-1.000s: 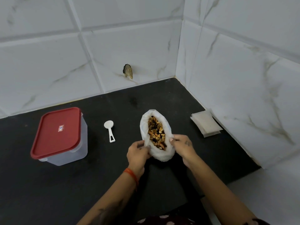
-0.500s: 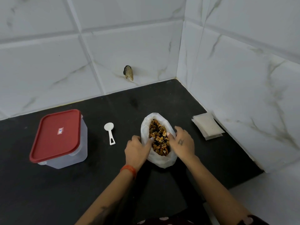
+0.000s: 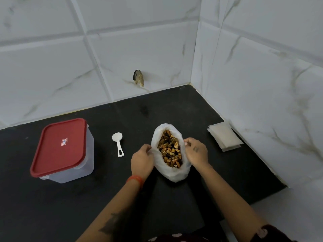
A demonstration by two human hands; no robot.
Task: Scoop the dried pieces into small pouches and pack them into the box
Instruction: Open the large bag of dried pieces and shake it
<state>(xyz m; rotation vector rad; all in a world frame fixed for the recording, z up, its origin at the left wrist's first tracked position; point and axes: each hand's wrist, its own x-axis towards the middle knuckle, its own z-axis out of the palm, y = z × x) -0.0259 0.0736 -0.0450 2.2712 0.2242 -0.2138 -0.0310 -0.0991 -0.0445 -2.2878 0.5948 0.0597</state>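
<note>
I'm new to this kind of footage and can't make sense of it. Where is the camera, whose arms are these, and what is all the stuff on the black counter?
There is no machine here: the arms belong to a person, and the camera sits on their head, looking forward and down. That is why the arms enter from the bottom edge. The wide lens bends the tiled walls.

The black counter sits in a tiled corner. In the middle stands a white bag, open at the top and full of dried pieces, brown and tan. The left hand and right hand each grip one side of the bag's rim, holding its mouth open.

To the left lies a white scoop, untouched. Further left stands a clear box with its red lid on. By the right wall lies a small stack of flat pouches.
</note>
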